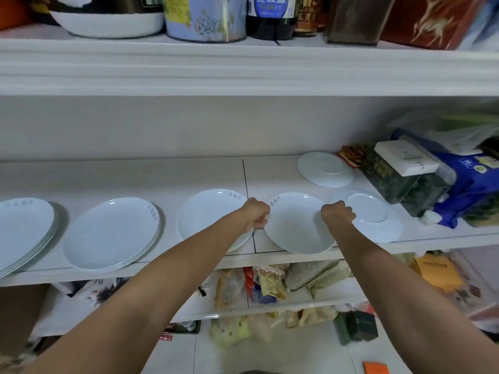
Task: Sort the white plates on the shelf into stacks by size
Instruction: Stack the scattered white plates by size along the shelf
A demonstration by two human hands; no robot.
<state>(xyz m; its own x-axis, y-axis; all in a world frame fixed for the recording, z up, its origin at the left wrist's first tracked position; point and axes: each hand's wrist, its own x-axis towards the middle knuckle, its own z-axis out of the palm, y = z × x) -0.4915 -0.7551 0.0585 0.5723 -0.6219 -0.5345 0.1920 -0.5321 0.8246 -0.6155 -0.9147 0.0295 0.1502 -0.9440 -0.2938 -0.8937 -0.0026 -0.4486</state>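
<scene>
Shelf (135, 179), white, middle tier. Plate stack (24, 228), largest, at 9 o'clock; second stack (110, 233) beside it. Deep plate (208, 211), centre. Held plate (294, 225), 3 o'clock of centre: left hand (256, 213) and right hand (339, 211) closed on opposite rims. Inverted plate (372, 214) at 3 o'clock; another inverted plate (324, 168) at 1 o'clock.

Bare shelf (135, 179) behind plates open; boxes (399, 174) crowd right end; upper shelf (243, 71) overhead.
</scene>
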